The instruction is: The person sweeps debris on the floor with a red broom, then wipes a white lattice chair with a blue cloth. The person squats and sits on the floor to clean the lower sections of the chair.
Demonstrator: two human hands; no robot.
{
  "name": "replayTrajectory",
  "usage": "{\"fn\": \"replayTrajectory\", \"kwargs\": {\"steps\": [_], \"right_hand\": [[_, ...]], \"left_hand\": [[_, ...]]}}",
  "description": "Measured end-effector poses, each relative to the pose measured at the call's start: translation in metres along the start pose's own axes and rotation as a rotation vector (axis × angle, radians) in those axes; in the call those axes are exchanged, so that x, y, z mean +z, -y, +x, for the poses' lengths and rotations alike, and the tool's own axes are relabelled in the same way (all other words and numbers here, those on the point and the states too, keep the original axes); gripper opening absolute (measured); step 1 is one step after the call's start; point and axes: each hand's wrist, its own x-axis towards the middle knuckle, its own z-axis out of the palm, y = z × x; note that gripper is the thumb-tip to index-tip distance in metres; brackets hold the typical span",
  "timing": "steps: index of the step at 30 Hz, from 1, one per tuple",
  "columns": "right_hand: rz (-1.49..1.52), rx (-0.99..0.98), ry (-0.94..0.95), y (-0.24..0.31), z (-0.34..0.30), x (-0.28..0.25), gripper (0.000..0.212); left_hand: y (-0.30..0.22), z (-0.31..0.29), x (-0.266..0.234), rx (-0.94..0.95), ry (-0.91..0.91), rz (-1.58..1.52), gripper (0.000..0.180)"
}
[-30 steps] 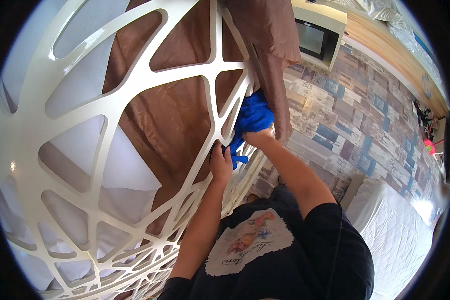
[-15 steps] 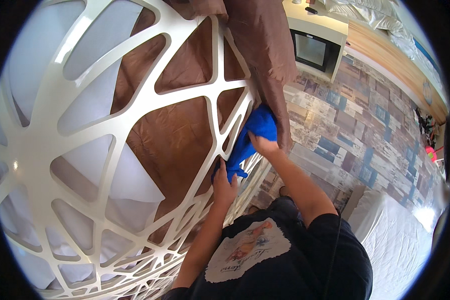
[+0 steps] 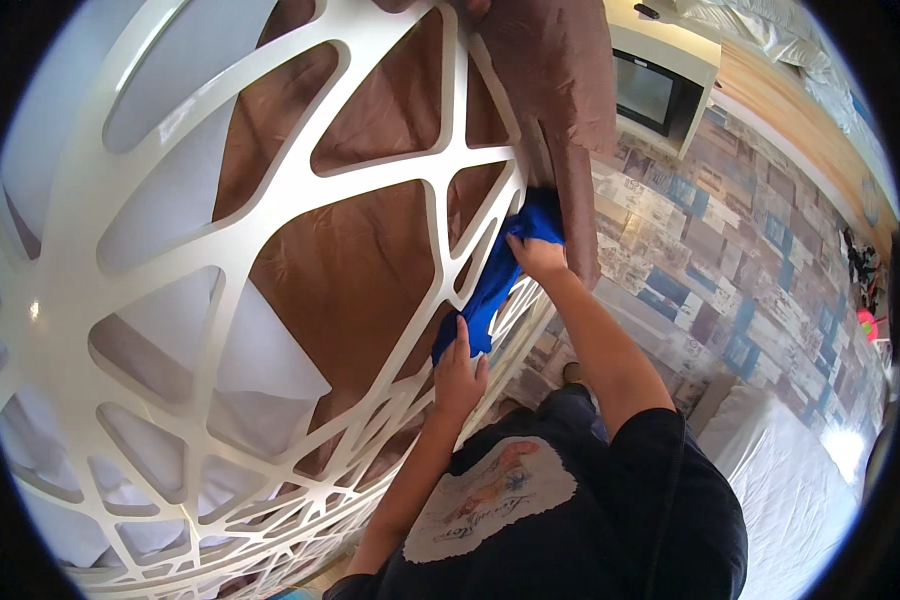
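A white lattice panel [image 3: 260, 215] with rounded, irregular openings fills the left side of the view. Along its right edge runs a crumpled blue cloth [image 3: 492, 285]. My right hand [image 3: 538, 256] is closed on the upper part of the cloth, beside a hanging brown sheet [image 3: 560, 80]. Lower down, my left hand [image 3: 458, 380] has its fingers over the cloth's lower end at the lattice edge, the thumb to the right. The right fingertips are partly hidden in the folds.
White fabric [image 3: 260, 370] and more brown material show behind the lattice. A cabinet with a dark-framed glass door [image 3: 650, 95] stands at the upper right. Patchwork-patterned floor [image 3: 710, 240] lies to the right, and a white-covered bed [image 3: 770, 480] is at the lower right.
The view has shifted slightly, moving the lattice and cabinet in the picture. The blue cloth looks more stretched along the edge, and my left fingers are straighter on it.
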Motion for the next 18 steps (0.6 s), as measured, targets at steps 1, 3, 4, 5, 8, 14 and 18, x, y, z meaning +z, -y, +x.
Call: {"fn": "replayTrajectory", "kwargs": {"steps": [1,3,4,5,8,14,18], "right_hand": [[-0.109,0.025,0.113,-0.008,-0.001,0.000,0.045],[-0.328,0.071,0.337,-0.027,-0.004,0.002,0.053],[-0.211,0.130,0.413,-0.015,0.000,-0.018,0.058],[-0.287,0.147,0.638,-0.011,0.015,-0.028,0.063],[-0.395,0.017,0.586,-0.030,0.015,-0.020,0.067],[-0.100,0.291,0.297,0.013,-0.039,0.019,0.070],[-0.041,0.289,0.462,0.013,-0.085,0.062,0.065]], "left_hand": [[0.002,-0.001,0.001,-0.015,0.015,0.021,0.084],[0.003,-0.002,0.000,-0.030,0.047,0.025,0.084],[0.007,-0.004,-0.001,-0.041,0.063,0.009,0.084],[0.009,-0.006,-0.001,-0.054,0.079,-0.008,0.085],[0.005,0.001,0.001,-0.026,0.049,0.010,0.085],[0.002,-0.006,-0.005,-0.046,0.030,0.049,0.083],[0.018,-0.026,-0.006,-0.096,0.017,0.116,0.083]]}}
